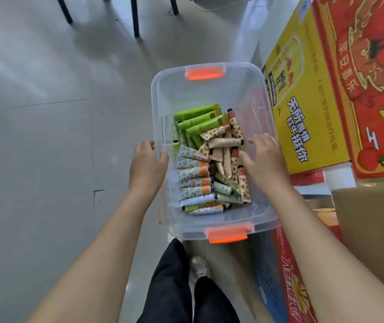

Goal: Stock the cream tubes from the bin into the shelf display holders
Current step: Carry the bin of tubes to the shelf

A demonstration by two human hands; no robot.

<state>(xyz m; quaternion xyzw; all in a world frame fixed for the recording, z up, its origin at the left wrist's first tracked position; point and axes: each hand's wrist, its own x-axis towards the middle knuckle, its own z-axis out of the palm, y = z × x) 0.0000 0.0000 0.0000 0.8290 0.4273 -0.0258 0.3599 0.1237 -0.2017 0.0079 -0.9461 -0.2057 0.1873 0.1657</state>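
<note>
**Entry: both hands at the bin, no tube taken yet**

Cream tubes (209, 164) lie loose in a heap in the near half of the clear bin (209, 94); no shelf holders are in my view.

Left hand (147, 164): thumb over the left rim, fingers down the outer wall, pinching it. Right hand (264, 159): astride the right rim, fingers spread, thumb inside near the tubes. I cannot tell whether it clamps.

Risks, as I judge them:
- An uneven grip could tilt the bin, and the tubes would then slide to one end.
- Thin, smooth walls could flex or slip.
- The yellow carton (307, 108) stands just beside the right wall and crowds that hand.

Room: grey tiled floor (46, 136), dark chair legs (136, 17) beyond, a red carton (372, 89) at right.
</note>
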